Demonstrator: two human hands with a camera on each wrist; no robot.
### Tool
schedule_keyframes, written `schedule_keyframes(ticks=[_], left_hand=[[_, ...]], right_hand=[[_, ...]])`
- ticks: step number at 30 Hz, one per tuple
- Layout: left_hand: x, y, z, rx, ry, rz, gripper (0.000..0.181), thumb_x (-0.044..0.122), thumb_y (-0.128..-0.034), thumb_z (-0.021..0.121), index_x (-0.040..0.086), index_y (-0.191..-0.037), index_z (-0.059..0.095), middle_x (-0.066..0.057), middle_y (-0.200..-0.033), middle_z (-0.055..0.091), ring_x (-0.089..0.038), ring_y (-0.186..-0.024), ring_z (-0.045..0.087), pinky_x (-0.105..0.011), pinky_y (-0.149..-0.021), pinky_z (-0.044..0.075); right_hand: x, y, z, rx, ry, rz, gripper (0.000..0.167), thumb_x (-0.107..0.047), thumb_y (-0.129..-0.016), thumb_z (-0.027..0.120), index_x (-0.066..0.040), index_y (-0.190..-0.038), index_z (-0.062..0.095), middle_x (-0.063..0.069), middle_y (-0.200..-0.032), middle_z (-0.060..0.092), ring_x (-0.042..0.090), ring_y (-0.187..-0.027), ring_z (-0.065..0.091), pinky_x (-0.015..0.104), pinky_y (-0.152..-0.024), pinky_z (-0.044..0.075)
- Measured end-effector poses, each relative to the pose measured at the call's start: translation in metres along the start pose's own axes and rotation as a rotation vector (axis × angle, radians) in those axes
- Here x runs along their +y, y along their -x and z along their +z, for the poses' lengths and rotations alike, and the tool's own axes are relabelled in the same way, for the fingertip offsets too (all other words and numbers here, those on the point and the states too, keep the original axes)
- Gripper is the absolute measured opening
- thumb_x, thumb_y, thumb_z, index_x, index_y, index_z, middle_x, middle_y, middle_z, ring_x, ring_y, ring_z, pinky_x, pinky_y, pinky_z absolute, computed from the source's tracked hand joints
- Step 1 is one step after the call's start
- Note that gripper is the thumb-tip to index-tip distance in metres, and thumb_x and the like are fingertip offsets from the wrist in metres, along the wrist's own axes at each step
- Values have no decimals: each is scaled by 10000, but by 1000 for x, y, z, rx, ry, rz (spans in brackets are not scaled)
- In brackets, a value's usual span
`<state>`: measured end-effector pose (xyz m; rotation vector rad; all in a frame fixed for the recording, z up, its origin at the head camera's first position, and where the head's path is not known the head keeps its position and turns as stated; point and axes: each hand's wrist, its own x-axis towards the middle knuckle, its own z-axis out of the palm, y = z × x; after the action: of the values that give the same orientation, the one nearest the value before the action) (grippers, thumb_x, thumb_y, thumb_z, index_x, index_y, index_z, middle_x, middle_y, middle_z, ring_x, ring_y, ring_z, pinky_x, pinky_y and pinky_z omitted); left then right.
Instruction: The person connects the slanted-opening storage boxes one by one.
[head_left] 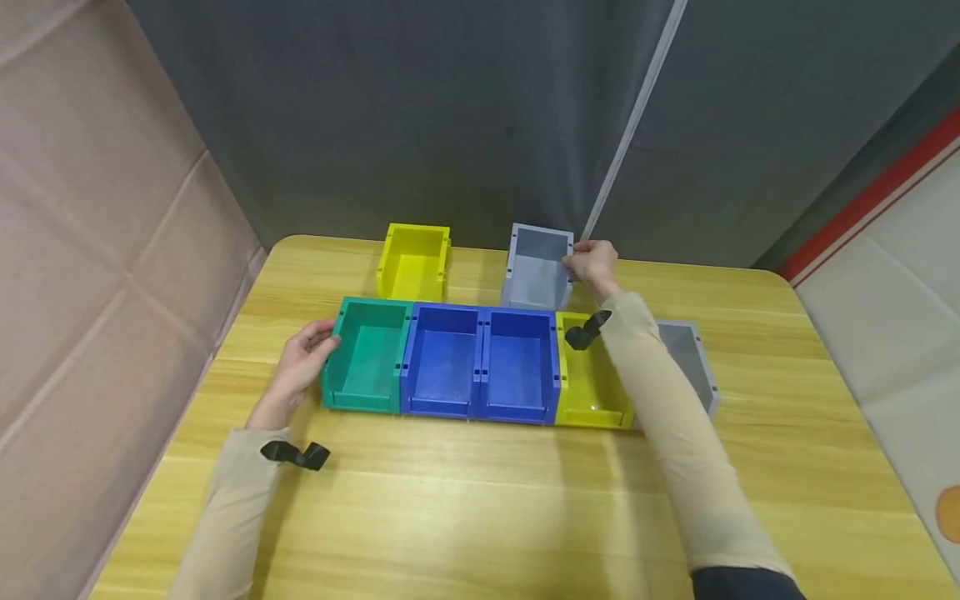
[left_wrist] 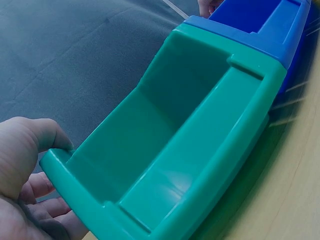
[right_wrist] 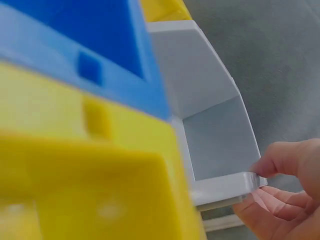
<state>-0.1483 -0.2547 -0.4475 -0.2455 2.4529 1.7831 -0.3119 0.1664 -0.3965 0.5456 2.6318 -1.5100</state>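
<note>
Pinching now, head view: my right fingers (head_left: pixel 590 257) have the rear grey bin (head_left: pixel 537 265) by its right wall, just behind the right blue bin (head_left: pixel 519 362), long axis running away from me. Left wrist: my left fingers (left_wrist: pixel 37 185) grip the green bin (left_wrist: pixel 150 145) at its outer wall. Right wrist: right fingers snug on that rim, bin stretching leftward.
</note>
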Motion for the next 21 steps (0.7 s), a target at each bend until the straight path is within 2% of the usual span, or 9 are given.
schedule_keyframes(ticks=[4,10,16,21], left_hand=[[0,-1,0,2,-2,1,463,219,-992,453,-42,-1369,387,-231,-1349,419,-248,-1184,412,-225,-905,380],[0,-2,-1,10,-8,1,457,217,-992,453,-42,-1364,393,-221,-1339,422,-231,-1169,417,-179,-877,382],[-1,-1,-2,10,-14,14,450,211,-992,454,-46,-1357,403,-223,-1335,431,-196,-1139,426,-141,-838,389],[-1,-1,-3,10,-14,17,451,213,-992,454,-46,-1358,404,-229,-1338,433,-166,-1122,437,-143,-837,392]], right_hand=[[-2,2,-15,31,-28,-12,375,-27,-810,665,55,-1170,597,201,-1063,647,192,-806,615,263,-665,546],[-1,6,-38,47,-28,-1,404,-69,-855,631,18,-1244,564,154,-1091,607,154,-792,580,238,-690,535],[1,8,-66,53,-25,-17,441,-74,-851,619,27,-1273,541,144,-1051,589,91,-703,576,166,-575,509],[4,8,-87,76,8,-15,457,-88,-855,615,20,-1291,531,144,-1074,582,118,-746,585,195,-618,526]])
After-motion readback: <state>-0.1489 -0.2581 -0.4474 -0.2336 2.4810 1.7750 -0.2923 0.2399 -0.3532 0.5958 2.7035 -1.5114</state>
